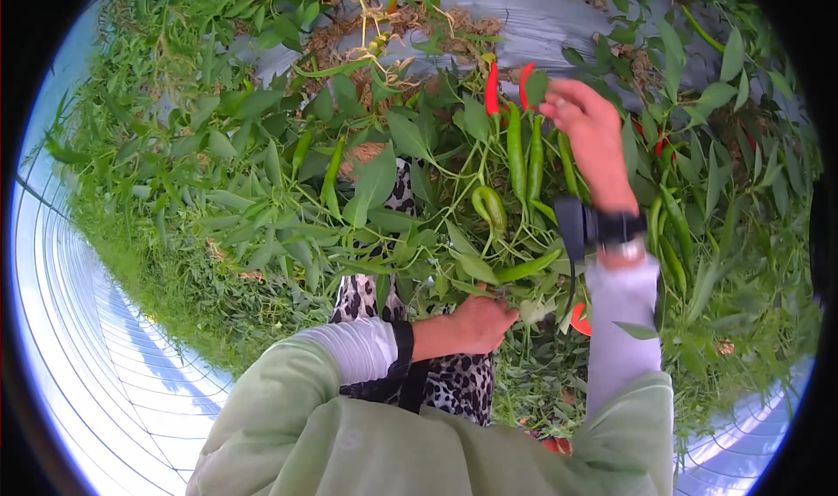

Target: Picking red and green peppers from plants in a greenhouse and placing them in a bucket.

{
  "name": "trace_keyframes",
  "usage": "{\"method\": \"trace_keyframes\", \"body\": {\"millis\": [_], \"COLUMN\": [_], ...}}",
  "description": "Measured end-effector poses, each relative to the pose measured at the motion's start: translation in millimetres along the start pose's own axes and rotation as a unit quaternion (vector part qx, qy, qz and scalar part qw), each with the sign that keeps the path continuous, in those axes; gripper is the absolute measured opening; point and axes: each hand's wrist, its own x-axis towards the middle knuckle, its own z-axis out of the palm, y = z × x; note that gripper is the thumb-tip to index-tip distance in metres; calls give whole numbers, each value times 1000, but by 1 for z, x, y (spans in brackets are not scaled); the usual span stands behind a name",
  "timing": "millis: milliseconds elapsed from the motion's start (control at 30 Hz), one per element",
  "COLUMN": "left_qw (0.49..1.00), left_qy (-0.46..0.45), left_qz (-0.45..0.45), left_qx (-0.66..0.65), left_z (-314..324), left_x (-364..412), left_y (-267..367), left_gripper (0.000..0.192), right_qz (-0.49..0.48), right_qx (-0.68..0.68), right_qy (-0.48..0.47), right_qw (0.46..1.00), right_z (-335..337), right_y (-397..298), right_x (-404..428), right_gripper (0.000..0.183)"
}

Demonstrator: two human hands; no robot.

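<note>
Low in front of me, my left hand (481, 324) is closed at the base of a leafy chili pepper branch (481, 162); its fingertips are partly hidden by leaves. Long green chili peppers (516, 152) hang together on the plant, next to a curled green pepper (490, 209). Another green pepper (529, 267) lies slantwise just above my left hand. My right hand (586, 119) is raised at the upper right, fingers bent, beside a leaf (536, 88) and a red chili pepper (525, 85). Whether its fingers pinch anything is unclear. A second red chili (492, 88) stands to the left.
More pepper plants with green pods (676, 224) crowd the right side. Grey plastic mulch film (530, 21) covers soil at the top. Dry stems (363, 11) stick up there. A black device (573, 227) with a cable sits at my right wrist. Pale sheeting (131, 365) curves along the left.
</note>
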Motion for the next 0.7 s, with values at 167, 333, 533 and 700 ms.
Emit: {"method": "trace_keyframes", "body": {"millis": [167, 333, 533, 700], "left_qw": [999, 999, 997, 998], "left_qy": [9, 10, -53, -55], "left_qz": [-8, -6, -1, 13], "left_qx": [-48, -29, -62, -39], "left_z": [2, 6, 5, -1], "left_x": [2, 1, 3, 4], "left_y": [-5, -5, -8, -6], "left_gripper": [41, 43, 46, 47], "right_qz": [86, 171, 113, 3], "right_qx": [-348, -144, -119, -269], "right_qy": [-97, -126, -145, -55], "right_qw": [928, 967, 976, 961], "right_z": [13, 17, 19, 18], "right_y": [53, 79, 71, 74], "right_x": [71, 63, 43, 41], "right_gripper": [39, 50, 57, 48]}}
